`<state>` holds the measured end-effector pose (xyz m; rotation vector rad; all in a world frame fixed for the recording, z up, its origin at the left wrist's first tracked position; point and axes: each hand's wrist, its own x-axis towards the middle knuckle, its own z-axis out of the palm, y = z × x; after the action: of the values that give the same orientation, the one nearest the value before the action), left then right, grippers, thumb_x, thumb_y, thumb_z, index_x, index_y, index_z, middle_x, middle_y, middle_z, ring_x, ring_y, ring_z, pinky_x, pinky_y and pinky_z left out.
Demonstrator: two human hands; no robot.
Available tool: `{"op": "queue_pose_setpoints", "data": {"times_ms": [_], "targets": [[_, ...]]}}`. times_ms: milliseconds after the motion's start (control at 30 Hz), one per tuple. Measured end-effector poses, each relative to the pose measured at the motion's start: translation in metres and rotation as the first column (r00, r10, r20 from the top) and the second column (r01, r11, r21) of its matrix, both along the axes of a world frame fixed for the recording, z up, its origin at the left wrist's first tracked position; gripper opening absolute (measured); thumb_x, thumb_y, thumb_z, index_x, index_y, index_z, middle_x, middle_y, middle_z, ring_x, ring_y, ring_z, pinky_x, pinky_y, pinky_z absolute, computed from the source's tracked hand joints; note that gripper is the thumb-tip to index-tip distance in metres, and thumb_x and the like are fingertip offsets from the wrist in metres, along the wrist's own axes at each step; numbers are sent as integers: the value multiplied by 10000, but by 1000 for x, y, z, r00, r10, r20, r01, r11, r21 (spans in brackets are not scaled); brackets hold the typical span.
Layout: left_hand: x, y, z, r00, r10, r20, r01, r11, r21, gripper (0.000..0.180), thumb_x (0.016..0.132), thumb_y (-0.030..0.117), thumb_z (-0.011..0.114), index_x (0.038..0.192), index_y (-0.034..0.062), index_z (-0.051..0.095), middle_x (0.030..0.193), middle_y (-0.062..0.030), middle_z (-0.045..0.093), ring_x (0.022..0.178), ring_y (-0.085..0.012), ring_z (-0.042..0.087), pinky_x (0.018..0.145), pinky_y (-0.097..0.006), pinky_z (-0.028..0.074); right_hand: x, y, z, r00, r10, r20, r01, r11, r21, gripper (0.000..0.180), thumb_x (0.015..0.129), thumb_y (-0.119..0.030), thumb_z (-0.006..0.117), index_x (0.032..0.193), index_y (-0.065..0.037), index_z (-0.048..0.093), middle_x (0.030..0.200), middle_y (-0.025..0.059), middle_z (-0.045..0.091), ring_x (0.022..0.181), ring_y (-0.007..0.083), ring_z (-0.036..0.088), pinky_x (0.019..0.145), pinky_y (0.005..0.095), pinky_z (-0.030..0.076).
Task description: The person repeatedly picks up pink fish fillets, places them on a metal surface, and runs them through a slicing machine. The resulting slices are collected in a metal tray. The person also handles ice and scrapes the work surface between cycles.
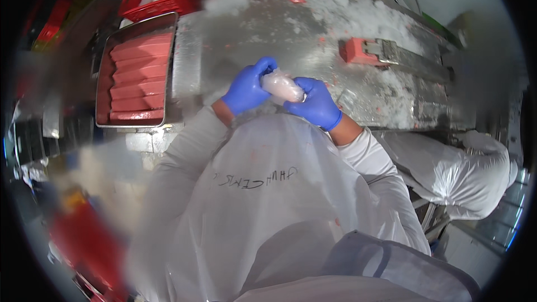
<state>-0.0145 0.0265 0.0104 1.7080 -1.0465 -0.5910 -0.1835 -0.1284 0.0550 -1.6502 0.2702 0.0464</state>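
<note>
Over the near edge of the metal table, a pale, whitish lump wrapped in clear plastic is held between my two blue-gloved hands. My left hand curls round its left end, thumb and fingers closed. On the other end, my right hand grips with bent fingers. What lies inside the wrap is too blurred to name. Left of my hands stands a deep metal tray holding several pink-red slabs in an overlapping row.
A pink block sits at the end of a metal bar with a clamp on the right. Crushed ice lies across the metal table. A red crate stands at the back left. White plastic sheeting bulges at the right.
</note>
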Motion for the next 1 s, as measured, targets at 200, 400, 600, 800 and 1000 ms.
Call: {"op": "queue_pose_setpoints", "data": {"times_ms": [200, 400, 600, 800, 1000], "targets": [[-8, -35, -37, 959, -246, -138, 247, 969, -16, 439, 848, 120, 789, 1245, 40, 620, 1070, -96, 727, 995, -204, 698, 883, -355, 541, -19, -35, -12, 998, -47, -45, 63, 868, 492, 478, 802, -97, 809, 1247, -13, 653, 1150, 62, 703, 1067, 149, 652, 964, 326, 515], [-22, -99, 27, 881, -340, -329, 327, 940, -97, 379, 933, 131, 749, 1282, 35, 637, 1047, -20, 684, 980, -141, 653, 906, -330, 527, -61, -134, 35, 859, -83, 505, 394, 736, -550, 550, 809, -167, 857, 1281, -15, 619, 1215, 173, 652, 1124, 335, 637, 972, 440, 501], [-26, -166, -3, 871, -393, -295, 417, 909, 21, 308, 969, 129, 732, 1257, 48, 658, 982, 11, 636, 931, -86, 610, 908, -315, 513, -106, -370, 158, 288, -360, 887, 956, 164, -244, 513, 1008, -278, 675, 1364, 71, 558, 1186, 222, 704, 1077, 329, 691, 956, 428, 556], [-44, -218, -18, 804, -494, -333, 574, 791, 213, 271, 973, 150, 729, 1226, 68, 673, 970, 12, 657, 910, -93, 620, 896, -307, 522, -133, -532, -9, 751, -463, -472, 341, 883, -323, 415, 1026, -266, 602, 1426, -171, 662, 1330, 91, 717, 1083, 239, 708, 857, 383, 574], [-15, -289, -67, 852, -411, -324, 492, 840, 228, 251, 1015, 164, 707, 1219, 21, 671, 1123, -31, 677, 1004, -111, 626, 927, -303, 517, -147, -416, -191, 676, -532, -510, 693, 695, 192, 295, 1023, -310, 614, 1274, -169, 677, 1205, 52, 734, 1061, 200, 704, 892, 359, 535]]}}
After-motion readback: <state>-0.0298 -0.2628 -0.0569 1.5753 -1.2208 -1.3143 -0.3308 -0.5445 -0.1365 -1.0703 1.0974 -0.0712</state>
